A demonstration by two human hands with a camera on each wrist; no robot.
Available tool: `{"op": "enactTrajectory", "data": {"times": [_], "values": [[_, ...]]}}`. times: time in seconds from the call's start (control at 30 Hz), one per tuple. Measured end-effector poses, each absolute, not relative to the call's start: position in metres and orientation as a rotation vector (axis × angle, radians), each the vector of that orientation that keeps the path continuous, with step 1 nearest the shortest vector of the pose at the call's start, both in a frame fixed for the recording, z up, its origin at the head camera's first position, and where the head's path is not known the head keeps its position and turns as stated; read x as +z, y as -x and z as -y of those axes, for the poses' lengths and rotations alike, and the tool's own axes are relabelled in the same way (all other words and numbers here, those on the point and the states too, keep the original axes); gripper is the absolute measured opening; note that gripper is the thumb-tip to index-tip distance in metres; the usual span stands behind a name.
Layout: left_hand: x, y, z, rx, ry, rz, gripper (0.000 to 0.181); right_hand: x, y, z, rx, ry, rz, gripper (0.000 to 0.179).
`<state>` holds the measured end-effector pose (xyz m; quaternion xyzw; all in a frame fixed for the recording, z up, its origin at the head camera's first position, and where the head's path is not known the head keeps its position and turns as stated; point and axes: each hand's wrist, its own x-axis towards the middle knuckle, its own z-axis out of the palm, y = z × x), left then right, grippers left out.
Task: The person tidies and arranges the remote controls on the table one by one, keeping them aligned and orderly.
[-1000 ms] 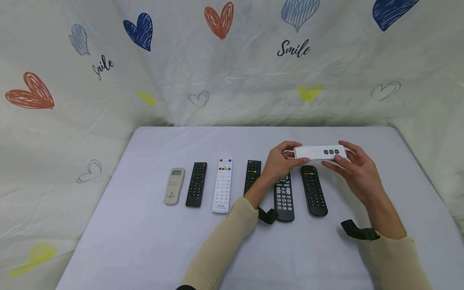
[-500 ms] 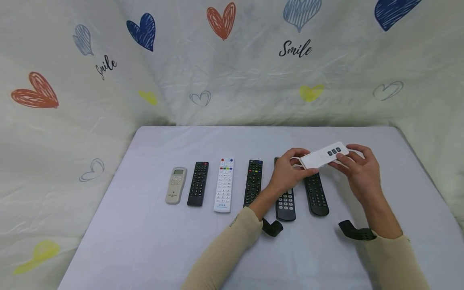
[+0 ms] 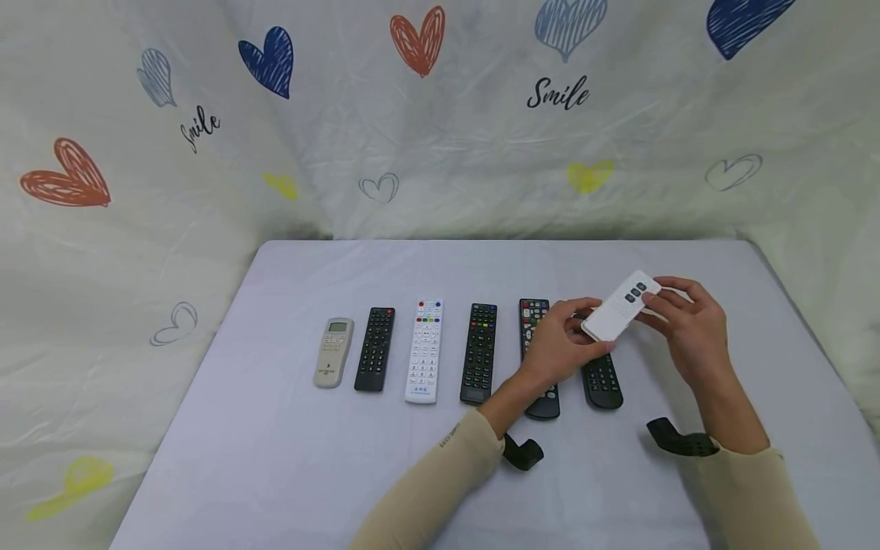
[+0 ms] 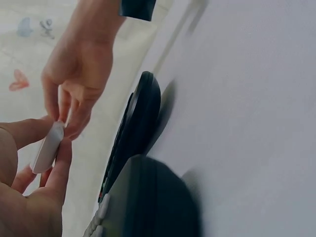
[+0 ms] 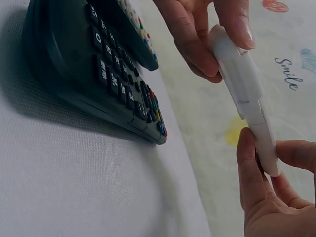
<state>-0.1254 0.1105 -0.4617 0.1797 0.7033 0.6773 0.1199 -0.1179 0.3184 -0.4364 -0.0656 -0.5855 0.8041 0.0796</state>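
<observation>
A small white remote control [image 3: 619, 309] with a few dark buttons is held between both hands above the table, tilted with its upper end to the right. My left hand [image 3: 560, 344] pinches its lower left end between thumb and fingers. At the upper right end, my right hand [image 3: 690, 325] grips it with thumb and fingertips. In the right wrist view the white remote [image 5: 247, 94] shows its side edge, with a step along it. Beneath the hands lie a black remote [image 3: 603, 382] and a larger black remote [image 3: 543, 405], both partly hidden by the left hand and the white remote.
Further left on the white table [image 3: 289, 473] lie a black remote [image 3: 477, 355], a long white remote [image 3: 423, 351], another black remote [image 3: 375, 350] and a beige remote with a small display [image 3: 333, 353]. Behind hangs a pale curtain [image 3: 467, 137] printed with hearts.
The white remote has turned from nearly level to a steep slant, its left end coming down and toward the person. My left hand moved right and lower with it; the right hand moved slightly.
</observation>
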Motion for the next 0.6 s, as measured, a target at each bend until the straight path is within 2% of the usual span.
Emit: {"op": "enactTrajectory", "data": {"times": [0.6], "values": [[-0.4593,0.1169,-0.1196,2.0,-0.491,-2.027,0.07,-0.4391,0.1158,-0.3226,2.361,0.155,1.879,0.038]]}}
